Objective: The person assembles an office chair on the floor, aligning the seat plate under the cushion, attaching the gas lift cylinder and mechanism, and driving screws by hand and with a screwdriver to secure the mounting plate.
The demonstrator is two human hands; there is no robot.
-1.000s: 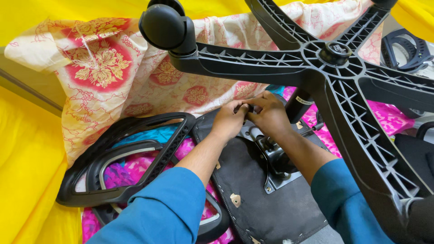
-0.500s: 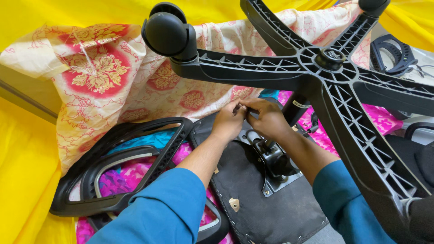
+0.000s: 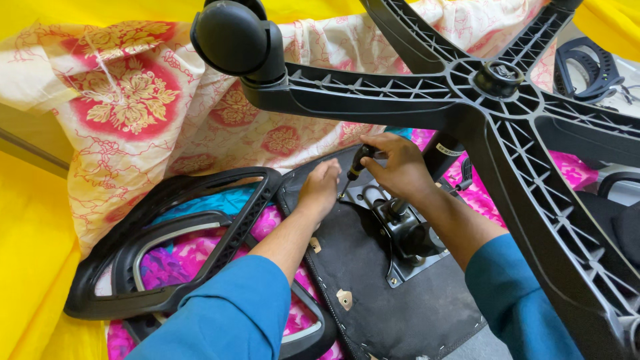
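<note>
My right hand (image 3: 399, 167) is clamped around a black-handled screwdriver (image 3: 357, 167), tip angled down at the metal mechanism plate (image 3: 400, 233) on the upturned seat (image 3: 373, 287); my left hand (image 3: 321, 190) rests flat beside it, fingers loosely curled, under the black star base (image 3: 467, 100)

Matt black plastic chair base (image 3: 493, 100) — ribbed; floral cloth (image 3: 167, 113) — soft, creased.
</note>
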